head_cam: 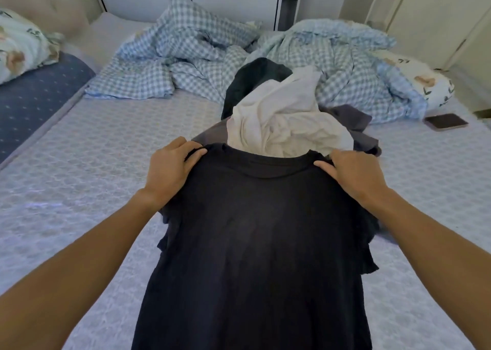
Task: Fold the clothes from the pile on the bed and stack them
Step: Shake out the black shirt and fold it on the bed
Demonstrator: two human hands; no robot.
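Black shirt: dark, thin knit T-shirt (255, 243), held up by the shoulders, hanging toward the camera, hem out of view below the frame.
Left hand (170, 169): gripping the shirt's left shoulder seam, thumb lying on top of the cloth, other fingers hidden behind it.
Right hand (350, 174): gripping the right shoulder the same way, thumb on the front face.
Sleeves: bunched and hanging behind the body panel on both sides; likely to fold in crooked unless shaken out.
Pile: crumpled white garment (284, 118) on grey and dark pieces, just beyond the collar; risk of snagging or dragging it when laying the shirt down.
Bed: quilted pale lilac mattress cover (79, 163), bare stretch to the left, probably the better spot for laying flat.
Phone: dark slab (446, 121) near the checked blue duvet (186, 49), well apart from the shirt; could get buried under a careless stack.
Progress: no folded stack visible; early, judging by the pile.
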